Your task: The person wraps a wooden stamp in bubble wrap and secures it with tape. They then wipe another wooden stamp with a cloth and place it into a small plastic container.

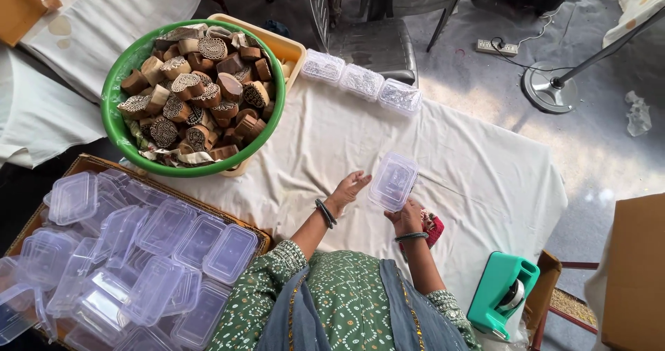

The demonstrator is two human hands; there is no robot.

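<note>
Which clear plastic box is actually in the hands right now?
The empty clear box held by the right hand, apart from the three filled boxes along the table's far edge.

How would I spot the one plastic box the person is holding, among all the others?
Start at the white cloth-covered table and the big green basin of carved wooden blocks. Go right to the person's right hand: it lifts a clear lidded box. Unlike the three filled boxes at the far edge, it looks empty.

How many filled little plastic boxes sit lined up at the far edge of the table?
3: the left box beside the green basin, the middle box, and the right box by the chair. None looks hidden.
</note>
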